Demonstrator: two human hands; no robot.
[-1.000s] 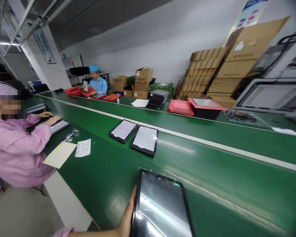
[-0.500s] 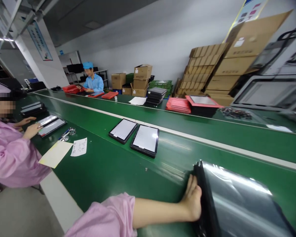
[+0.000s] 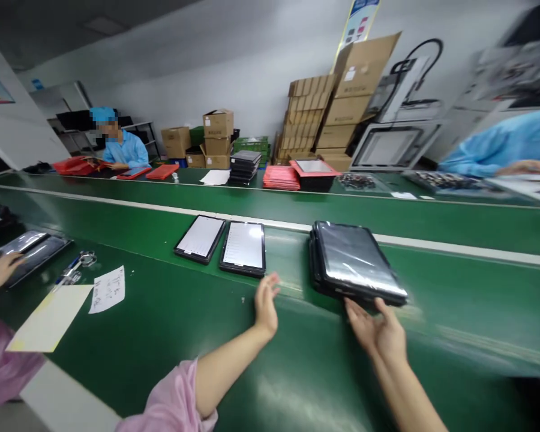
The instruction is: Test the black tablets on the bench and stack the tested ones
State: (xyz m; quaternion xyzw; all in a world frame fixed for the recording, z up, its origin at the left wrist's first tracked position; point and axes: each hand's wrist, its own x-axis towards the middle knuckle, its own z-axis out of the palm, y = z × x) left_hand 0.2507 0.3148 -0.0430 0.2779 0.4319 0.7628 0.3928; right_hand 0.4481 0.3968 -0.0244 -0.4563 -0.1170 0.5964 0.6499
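Observation:
A stack of dark tablets (image 3: 355, 258), its top one under shiny film, rests on the green bench right of centre. My right hand (image 3: 380, 330) is at the near edge of this stack, fingers apart, fingertips at or just beside the edge. My left hand (image 3: 266, 305) is raised over the bench with nothing in it, fingers spread, just nearer than a lit tablet (image 3: 243, 246). Another lit tablet (image 3: 200, 236) lies beside that one on the left. Both show white screens in black frames.
A handwritten note (image 3: 108, 290), a yellowish sheet (image 3: 51, 318) and cables (image 3: 74, 267) lie at left, near a co-worker's hand (image 3: 0, 270). Beyond the white strip (image 3: 162, 207) stand red pouches (image 3: 281, 177) and a dark stack (image 3: 244, 166). Two people in blue sit opposite.
The view has swung right. The dark stack now lies farther away on the bench beside the lit tablets. My left hand has come off it, and my right hand has come into view.

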